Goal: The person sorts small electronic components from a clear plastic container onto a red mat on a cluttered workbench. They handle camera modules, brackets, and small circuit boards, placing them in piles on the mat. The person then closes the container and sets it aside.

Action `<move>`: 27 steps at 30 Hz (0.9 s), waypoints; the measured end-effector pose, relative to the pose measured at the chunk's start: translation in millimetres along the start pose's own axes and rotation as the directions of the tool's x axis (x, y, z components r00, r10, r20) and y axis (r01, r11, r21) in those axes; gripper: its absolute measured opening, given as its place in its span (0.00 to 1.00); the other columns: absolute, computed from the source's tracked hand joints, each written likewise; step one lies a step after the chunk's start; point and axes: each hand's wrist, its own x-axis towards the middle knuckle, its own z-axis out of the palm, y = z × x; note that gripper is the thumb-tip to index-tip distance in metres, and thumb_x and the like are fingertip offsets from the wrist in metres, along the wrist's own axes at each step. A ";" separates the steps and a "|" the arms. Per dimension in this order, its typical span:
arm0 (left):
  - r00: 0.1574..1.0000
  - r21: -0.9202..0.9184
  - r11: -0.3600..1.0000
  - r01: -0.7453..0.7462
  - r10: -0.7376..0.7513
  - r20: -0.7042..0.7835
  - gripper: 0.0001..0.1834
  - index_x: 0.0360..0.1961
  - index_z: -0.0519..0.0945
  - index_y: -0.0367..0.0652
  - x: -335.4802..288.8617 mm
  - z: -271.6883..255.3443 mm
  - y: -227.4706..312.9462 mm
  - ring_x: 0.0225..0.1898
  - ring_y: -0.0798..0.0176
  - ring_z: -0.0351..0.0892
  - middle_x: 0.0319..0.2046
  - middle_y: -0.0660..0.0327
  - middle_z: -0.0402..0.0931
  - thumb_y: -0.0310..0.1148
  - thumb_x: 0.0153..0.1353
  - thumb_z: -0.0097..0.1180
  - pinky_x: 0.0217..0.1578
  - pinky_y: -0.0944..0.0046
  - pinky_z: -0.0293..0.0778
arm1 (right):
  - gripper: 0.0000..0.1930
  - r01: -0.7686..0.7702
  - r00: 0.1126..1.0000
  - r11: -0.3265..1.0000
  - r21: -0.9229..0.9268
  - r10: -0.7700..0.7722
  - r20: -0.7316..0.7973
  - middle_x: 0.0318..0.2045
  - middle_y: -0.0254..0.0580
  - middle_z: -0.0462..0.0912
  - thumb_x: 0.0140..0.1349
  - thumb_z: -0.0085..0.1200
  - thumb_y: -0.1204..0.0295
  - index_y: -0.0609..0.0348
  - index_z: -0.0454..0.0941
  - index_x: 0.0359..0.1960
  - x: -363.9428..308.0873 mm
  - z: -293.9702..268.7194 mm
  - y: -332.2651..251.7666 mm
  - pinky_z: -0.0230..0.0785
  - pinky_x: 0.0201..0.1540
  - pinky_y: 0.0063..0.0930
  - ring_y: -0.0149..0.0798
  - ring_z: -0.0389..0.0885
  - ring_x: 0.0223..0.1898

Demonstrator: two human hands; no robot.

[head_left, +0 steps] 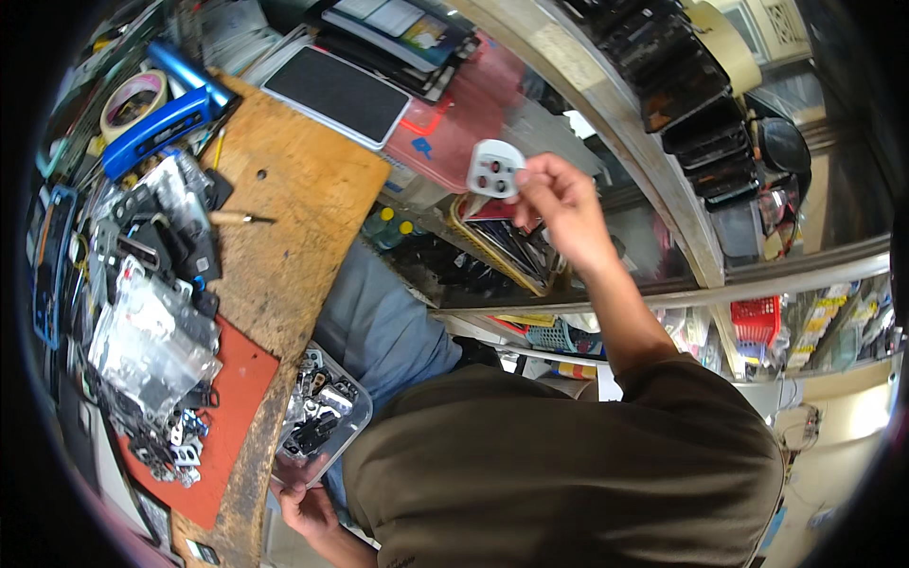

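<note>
My right hand (561, 206) is raised over the far side, its thumb and fingers pinching the edge of a small white plate (495, 168). The plate has rounded corners and several dark round holes, like a phone camera cover. At the lower edge, my left hand (308, 508) grips the near rim of a clear plastic container (352, 417). Small black and silver phone parts (317, 407) lie loose inside it. The container sits beside the wooden bench edge, close to my lap.
On the wooden bench (294, 180) lie a wooden-handled tool (241, 218), a heap of parts in clear bags (151, 331) and a reddish mat (241, 398). Tape (133, 102) and a dark flat panel (336, 93) lie farther back. A metal-framed glass showcase (653, 123) stands at the right.
</note>
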 end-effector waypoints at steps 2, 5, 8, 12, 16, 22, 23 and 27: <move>0.999 0.017 1.000 0.001 -0.001 0.039 0.49 0.77 0.58 0.29 2.6 -7.7 4.1 0.59 0.50 0.78 0.60 0.47 0.69 0.30 0.53 0.61 0.64 0.35 0.83 | 0.07 -0.102 0.984 0.956 -0.274 0.057 -0.166 0.30 0.33 0.85 0.78 0.57 0.71 0.62 0.81 0.46 -10.9 -36.4 14.4 0.74 0.33 0.24 0.25 0.82 0.29; 0.984 0.040 0.999 -0.002 -0.005 0.177 0.24 0.54 0.79 0.27 13.6 -23.5 5.7 0.60 0.48 0.77 0.54 0.48 0.72 0.30 0.57 0.62 0.64 0.34 0.83 | 0.06 -0.130 0.974 0.705 -0.697 -0.040 -0.222 0.34 0.44 0.89 0.72 0.61 0.70 0.60 0.85 0.42 -28.8 -61.3 34.7 0.79 0.38 0.39 0.45 0.88 0.32; 0.986 0.107 0.994 0.020 -0.037 0.160 0.12 0.35 0.85 0.29 23.0 -34.5 7.4 0.61 0.48 0.77 0.48 0.49 0.75 0.31 0.59 0.62 0.65 0.33 0.82 | 0.09 -0.029 0.942 0.485 -0.874 -0.280 -0.186 0.38 0.50 0.89 0.69 0.65 0.65 0.56 0.88 0.43 -28.8 -53.2 56.7 0.81 0.44 0.51 0.59 0.89 0.41; 0.982 0.079 0.997 -0.002 -0.013 0.187 0.17 0.46 0.86 0.29 18.7 -31.3 12.9 0.60 0.47 0.80 0.51 0.48 0.77 0.28 0.57 0.61 0.64 0.30 0.82 | 0.12 -0.056 0.932 0.439 -0.897 -0.299 -0.205 0.39 0.50 0.90 0.69 0.66 0.65 0.58 0.90 0.47 -14.5 -36.0 59.3 0.81 0.42 0.48 0.54 0.90 0.36; 0.983 -0.062 0.998 -0.013 0.024 0.182 0.28 0.59 0.83 0.30 8.3 -20.1 6.3 0.59 0.47 0.83 0.56 0.47 0.80 0.24 0.54 0.59 0.62 0.24 0.81 | 0.10 0.183 0.876 0.611 -0.770 -0.456 -0.154 0.39 0.50 0.91 0.69 0.66 0.68 0.60 0.90 0.45 -2.6 -1.7 19.2 0.81 0.38 0.38 0.48 0.89 0.32; 0.990 -0.029 0.998 0.054 -0.050 0.131 0.42 0.73 0.69 0.33 -1.4 -7.6 -6.8 0.65 0.43 0.79 0.67 0.47 0.71 0.21 0.50 0.55 0.63 0.26 0.80 | 0.06 0.707 0.703 0.597 -0.380 -0.654 0.279 0.32 0.44 0.87 0.65 0.67 0.83 0.66 0.88 0.43 0.6 133.6 -62.8 0.78 0.34 0.31 0.39 0.87 0.30; 0.994 0.001 0.996 0.084 -0.084 0.074 0.46 0.76 0.64 0.34 -2.0 -1.6 -5.9 0.65 0.43 0.79 0.70 0.47 0.68 0.21 0.50 0.54 0.63 0.28 0.81 | 0.07 0.809 0.588 0.522 -0.270 -0.724 0.361 0.32 0.44 0.87 0.63 0.67 0.82 0.65 0.88 0.43 2.8 159.5 -70.3 0.78 0.34 0.33 0.42 0.87 0.31; 0.998 0.021 0.999 0.043 -0.043 0.035 0.54 0.82 0.53 0.36 -12.7 29.6 1.6 0.66 0.44 0.75 0.75 0.47 0.58 0.22 0.49 0.54 0.64 0.33 0.81 | 0.14 0.899 0.287 0.412 0.146 -0.808 0.515 0.38 0.46 0.86 0.57 0.71 0.79 0.65 0.86 0.46 -10.4 244.0 -92.7 0.77 0.37 0.37 0.48 0.85 0.35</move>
